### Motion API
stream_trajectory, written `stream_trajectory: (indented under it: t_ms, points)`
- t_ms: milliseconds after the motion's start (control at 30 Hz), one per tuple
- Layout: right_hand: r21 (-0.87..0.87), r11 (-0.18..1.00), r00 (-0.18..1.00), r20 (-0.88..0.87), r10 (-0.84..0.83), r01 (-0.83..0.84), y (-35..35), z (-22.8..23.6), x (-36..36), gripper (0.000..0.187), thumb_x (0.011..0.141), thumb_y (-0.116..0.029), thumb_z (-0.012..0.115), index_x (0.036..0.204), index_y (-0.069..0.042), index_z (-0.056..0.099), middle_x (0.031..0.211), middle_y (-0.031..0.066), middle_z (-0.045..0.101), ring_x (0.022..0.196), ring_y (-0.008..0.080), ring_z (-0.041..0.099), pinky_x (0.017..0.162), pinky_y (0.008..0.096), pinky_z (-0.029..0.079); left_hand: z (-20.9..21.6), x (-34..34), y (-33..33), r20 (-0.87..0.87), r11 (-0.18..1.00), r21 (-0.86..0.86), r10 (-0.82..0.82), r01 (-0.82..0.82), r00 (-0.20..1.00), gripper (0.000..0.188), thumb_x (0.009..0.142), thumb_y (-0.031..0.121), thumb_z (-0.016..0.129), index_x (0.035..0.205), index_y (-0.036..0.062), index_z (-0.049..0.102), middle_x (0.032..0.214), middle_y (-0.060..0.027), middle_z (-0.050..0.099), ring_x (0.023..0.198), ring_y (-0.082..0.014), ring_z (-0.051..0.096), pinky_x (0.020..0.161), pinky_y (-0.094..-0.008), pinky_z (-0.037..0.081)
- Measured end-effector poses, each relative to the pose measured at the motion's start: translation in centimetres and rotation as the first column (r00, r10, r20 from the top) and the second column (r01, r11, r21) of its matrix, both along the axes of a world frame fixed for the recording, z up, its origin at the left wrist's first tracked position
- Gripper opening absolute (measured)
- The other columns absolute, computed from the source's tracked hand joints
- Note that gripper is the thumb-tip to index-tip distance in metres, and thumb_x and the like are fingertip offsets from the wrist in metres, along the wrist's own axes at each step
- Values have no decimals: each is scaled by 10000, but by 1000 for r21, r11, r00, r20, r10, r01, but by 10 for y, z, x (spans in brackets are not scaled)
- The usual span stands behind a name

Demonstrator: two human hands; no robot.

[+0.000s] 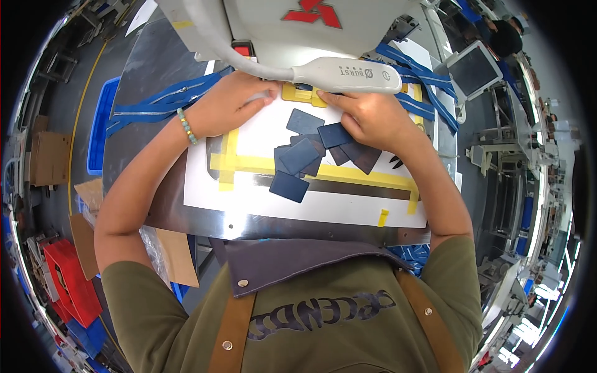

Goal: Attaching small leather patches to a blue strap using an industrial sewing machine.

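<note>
My left hand (239, 102) lies at the far side of the work surface, beside the end of a blue zipper strip (168, 99). Its thumb is apart from the bent fingers, and nothing shows in its grip. Between both hands sits a small yellow plate (298, 94), partly covered by a white lamp head (348, 74). My right hand (376, 118) touches this plate's right end with a stretched index finger; its other fingers curl loosely. Several dark blue rectangular pieces (300, 155) lie scattered and overlapping on the white sheet (249, 198), nearest to my right hand.
A large white machine body (311, 37) stands over the far side. More blue zipper strips (429, 78) trail off at the right. Yellow tape (261, 164) frames the sheet on the metal table (168, 186). A blue bin (99, 127) and cardboard box (50, 149) stand left.
</note>
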State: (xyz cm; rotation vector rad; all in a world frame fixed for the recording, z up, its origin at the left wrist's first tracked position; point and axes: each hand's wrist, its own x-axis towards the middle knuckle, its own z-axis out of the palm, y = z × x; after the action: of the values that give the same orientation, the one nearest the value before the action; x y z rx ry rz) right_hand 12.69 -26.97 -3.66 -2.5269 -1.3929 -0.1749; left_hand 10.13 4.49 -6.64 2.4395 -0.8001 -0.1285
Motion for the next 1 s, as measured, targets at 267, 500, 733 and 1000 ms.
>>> stream_trajectory:
  t_ms: [267, 500, 733, 1000]
  points:
    - [77, 996, 998, 38, 44, -47, -2, -7, 5, 388, 791, -37, 711, 1174, -54, 770, 1135, 114, 734, 996, 350, 712, 881, 443, 597, -11, -4, 1, 388, 989, 67, 93, -128, 917, 312, 1001, 97, 603, 1295, 33, 687, 1281, -172, 682, 1280, -362, 576, 1149, -469, 425]
    - [41, 995, 993, 79, -94, 91, -5, -16, 7, 421, 825, -49, 724, 1243, -1, 709, 1090, 148, 738, 990, 358, 712, 876, 444, 591, -11, 2, -2, 527, 942, 313, -67, -120, 847, 395, 918, 9, 592, 1302, 17, 681, 1265, -167, 685, 1199, -353, 635, 1060, -436, 511]
    - [0, 996, 930, 357, 84, -90, 4, -19, 7, 270, 770, -21, 707, 1038, -7, 737, 898, 80, 705, 904, 268, 716, 809, 363, 591, 0, -4, -15, 657, 918, 385, -204, -91, 726, 405, 862, 34, 679, 1263, -23, 688, 1197, -101, 708, 1134, -254, 662, 946, -345, 583]
    - [99, 991, 904, 426, 42, -92, 6, -13, 20, 138, 781, -32, 689, 919, -36, 687, 861, 81, 688, 873, 257, 719, 764, 373, 592, -7, 1, -4, 699, 941, 337, -229, -30, 678, 437, 848, 22, 687, 1284, -7, 671, 1163, -89, 704, 1074, -235, 667, 911, -331, 587]
